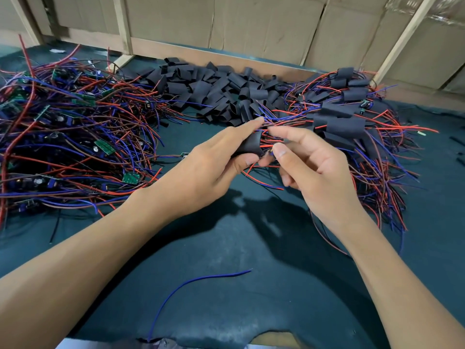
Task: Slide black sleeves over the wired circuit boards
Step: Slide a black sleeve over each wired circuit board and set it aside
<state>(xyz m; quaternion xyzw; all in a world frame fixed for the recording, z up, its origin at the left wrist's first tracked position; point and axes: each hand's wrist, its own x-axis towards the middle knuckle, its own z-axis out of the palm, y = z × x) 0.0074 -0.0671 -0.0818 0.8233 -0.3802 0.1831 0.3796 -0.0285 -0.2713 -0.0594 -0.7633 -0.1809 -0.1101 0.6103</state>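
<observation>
Item, frame centre: 1 black sleeve (247,147), light, soft, crushable, pinched by left hand (214,167); right hand (309,167) pinches limp wires (271,144); best held by the edges.

The table cover (226,248) is dark, matt cloth. The sleeves (216,89) look like matt black plastic tubing. The wires (75,127) wear smooth plastic coating. Behind stands dull brown cardboard (264,26) in pale wooden framing (123,23).

Board inside held sleeve (247,146) hidden. Left wire pile (63,137) cut by frame edge. Thumb of right hand (314,167) covers wire ends. Top-right corner blurred.
</observation>
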